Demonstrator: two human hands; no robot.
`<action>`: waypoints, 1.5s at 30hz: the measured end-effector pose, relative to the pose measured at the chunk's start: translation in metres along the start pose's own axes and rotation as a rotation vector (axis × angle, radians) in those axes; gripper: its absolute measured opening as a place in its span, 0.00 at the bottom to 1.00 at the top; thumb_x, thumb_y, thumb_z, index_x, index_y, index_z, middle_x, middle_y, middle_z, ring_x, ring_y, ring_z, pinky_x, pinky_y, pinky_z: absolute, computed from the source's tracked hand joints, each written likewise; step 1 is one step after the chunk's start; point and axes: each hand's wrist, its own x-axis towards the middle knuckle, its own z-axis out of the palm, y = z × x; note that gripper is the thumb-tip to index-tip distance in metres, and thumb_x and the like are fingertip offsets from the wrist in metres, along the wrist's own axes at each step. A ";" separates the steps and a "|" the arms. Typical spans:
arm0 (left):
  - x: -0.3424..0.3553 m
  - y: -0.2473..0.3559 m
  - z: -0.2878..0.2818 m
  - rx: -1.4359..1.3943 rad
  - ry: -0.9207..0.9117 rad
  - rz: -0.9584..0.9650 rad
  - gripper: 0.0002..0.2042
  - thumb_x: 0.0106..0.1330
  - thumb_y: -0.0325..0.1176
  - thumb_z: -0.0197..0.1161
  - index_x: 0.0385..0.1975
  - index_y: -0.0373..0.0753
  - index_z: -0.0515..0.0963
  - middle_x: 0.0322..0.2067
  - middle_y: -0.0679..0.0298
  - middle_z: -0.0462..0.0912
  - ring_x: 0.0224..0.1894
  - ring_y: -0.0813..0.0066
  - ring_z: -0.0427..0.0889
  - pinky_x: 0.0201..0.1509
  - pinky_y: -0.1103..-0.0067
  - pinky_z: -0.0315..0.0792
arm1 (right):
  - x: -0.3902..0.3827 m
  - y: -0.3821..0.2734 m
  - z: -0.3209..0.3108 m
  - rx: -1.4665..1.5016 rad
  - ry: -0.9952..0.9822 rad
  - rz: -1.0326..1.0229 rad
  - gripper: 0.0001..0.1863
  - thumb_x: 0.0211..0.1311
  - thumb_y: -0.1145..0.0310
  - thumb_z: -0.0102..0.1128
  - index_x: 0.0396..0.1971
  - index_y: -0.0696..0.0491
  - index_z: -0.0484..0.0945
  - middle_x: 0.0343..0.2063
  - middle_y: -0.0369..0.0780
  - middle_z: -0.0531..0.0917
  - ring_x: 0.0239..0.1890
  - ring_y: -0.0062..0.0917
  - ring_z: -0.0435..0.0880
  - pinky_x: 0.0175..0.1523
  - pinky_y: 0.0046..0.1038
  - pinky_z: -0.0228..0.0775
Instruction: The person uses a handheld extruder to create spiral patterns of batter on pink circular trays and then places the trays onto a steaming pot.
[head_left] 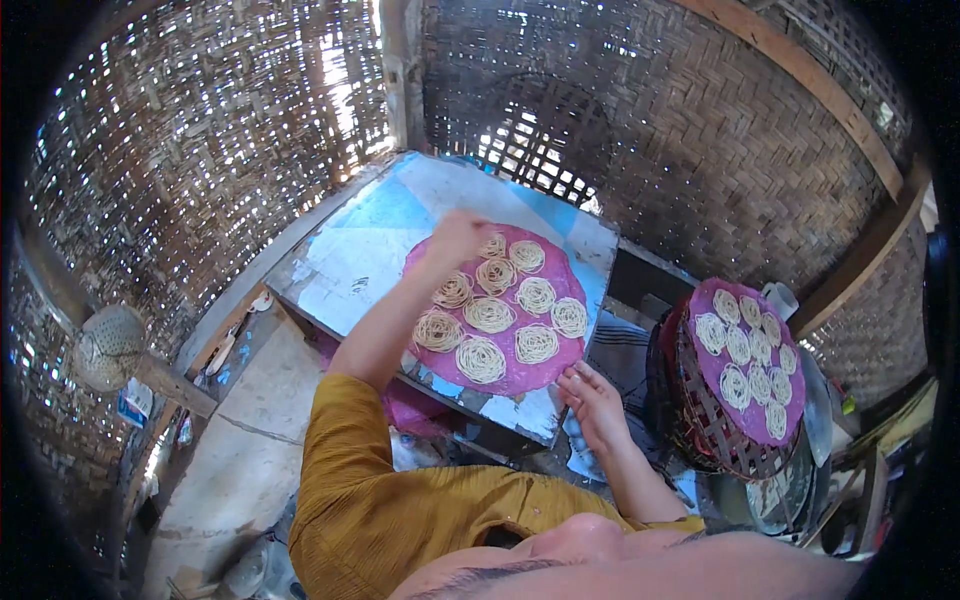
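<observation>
A round pink sheet (517, 370) with several coiled noodle nests (489, 313) lies on a worn white-and-blue tabletop (350, 260). My left hand (457, 238) is at the sheet's far-left edge, beside a nest; its fingers are blurred and partly hidden, so their grip is unclear. My right hand (593, 408) is at the near-right edge, fingertips touching the sheet or table corner, fingers loosely curved and apart.
To the right, another pink sheet of nests (720, 300) rests on a woven basket (705, 430). Woven bamboo walls (700, 120) surround the table. A perforated round utensil (110, 348) hangs on the left beside a wooden beam (175, 385).
</observation>
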 end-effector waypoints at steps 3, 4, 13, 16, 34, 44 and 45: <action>0.007 -0.074 -0.022 0.116 0.030 -0.277 0.13 0.45 0.40 0.56 0.27 0.39 0.79 0.29 0.54 0.78 0.34 0.58 0.77 0.41 0.72 0.70 | 0.004 0.004 0.002 0.062 0.034 -0.032 0.15 0.53 0.76 0.52 0.42 0.57 0.65 0.35 0.35 0.70 0.39 0.21 0.72 0.45 0.26 0.66; 0.006 -0.104 -0.024 0.176 0.011 -0.338 0.15 0.45 0.42 0.57 0.27 0.38 0.79 0.29 0.53 0.78 0.35 0.58 0.77 0.42 0.73 0.70 | 0.000 0.000 0.010 0.088 0.020 -0.026 0.09 0.53 0.76 0.51 0.35 0.55 0.66 0.33 0.34 0.70 0.37 0.21 0.72 0.45 0.29 0.67; 0.018 -0.122 -0.003 0.182 -0.096 -0.508 0.17 0.45 0.46 0.58 0.27 0.38 0.79 0.30 0.51 0.78 0.36 0.59 0.77 0.43 0.73 0.69 | 0.021 -0.014 0.019 0.115 0.077 0.247 0.03 0.54 0.75 0.49 0.29 0.56 0.69 0.25 0.36 0.72 0.30 0.22 0.74 0.35 0.31 0.72; 0.019 -0.110 -0.003 0.205 -0.127 -0.510 0.17 0.46 0.46 0.58 0.26 0.38 0.79 0.30 0.52 0.78 0.35 0.58 0.77 0.42 0.73 0.69 | 0.037 -0.005 0.014 0.058 0.063 0.222 0.05 0.54 0.72 0.51 0.28 0.58 0.70 0.23 0.37 0.73 0.23 0.22 0.74 0.30 0.27 0.73; 0.040 -0.032 -0.073 0.152 -0.103 -0.040 0.16 0.50 0.42 0.56 0.28 0.34 0.78 0.22 0.55 0.78 0.26 0.66 0.78 0.33 0.75 0.69 | 0.048 -0.044 0.020 -0.899 0.374 -0.489 0.11 0.39 0.68 0.57 0.22 0.60 0.76 0.20 0.48 0.78 0.23 0.34 0.79 0.31 0.29 0.70; 0.011 0.131 -0.060 -0.856 -0.123 -0.149 0.13 0.53 0.35 0.59 0.33 0.30 0.75 0.25 0.65 0.76 0.23 0.81 0.71 0.29 0.88 0.64 | -0.044 -0.224 -0.096 -0.947 0.478 -0.838 0.16 0.42 0.66 0.58 0.33 0.57 0.77 0.31 0.45 0.80 0.35 0.28 0.79 0.43 0.25 0.67; 0.001 0.157 -0.045 -0.865 -0.114 -0.148 0.13 0.53 0.34 0.58 0.32 0.31 0.75 0.25 0.66 0.76 0.23 0.83 0.71 0.28 0.88 0.64 | -0.054 -0.242 -0.117 -0.953 0.489 -0.798 0.16 0.42 0.66 0.58 0.33 0.57 0.77 0.30 0.44 0.80 0.32 0.26 0.78 0.41 0.24 0.68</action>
